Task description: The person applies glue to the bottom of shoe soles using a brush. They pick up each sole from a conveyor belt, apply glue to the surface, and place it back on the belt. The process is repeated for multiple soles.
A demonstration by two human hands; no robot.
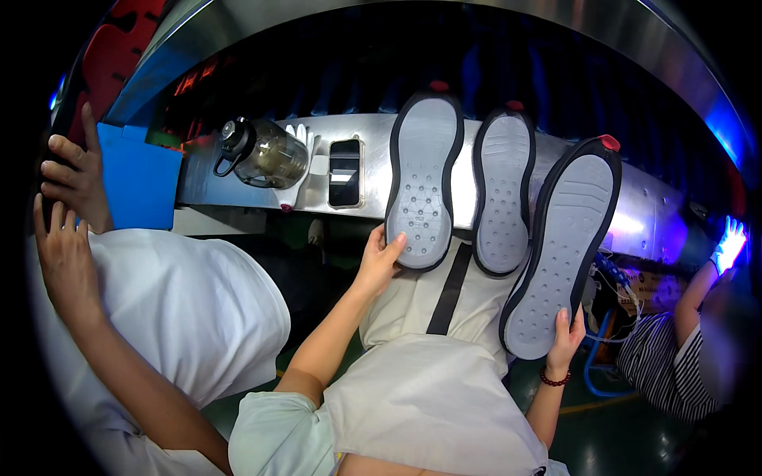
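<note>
My left hand (379, 260) is closed on the heel end of a shoe sole (429, 151), thumb on the grey face. The sole has a black rim, rows of small round dimples and a red tab at the toe. Gripped at its heel end by my right hand (566, 337) is a similar, tilted sole (565, 238), which appears larger and nearer. Between them a third sole (505, 186) leans over the metal ledge's front edge, touched by neither hand. All three show their grey faces, toes pointing away from me.
On the metal ledge (369, 131) are a dark jug-like bottle (270, 155), a white glove (295, 186) and a phone (344, 174). A blue box (141, 178) stands left, beside a white-shirted person's hands. At right, another person's gloved hand (729, 244) glows under blue light.
</note>
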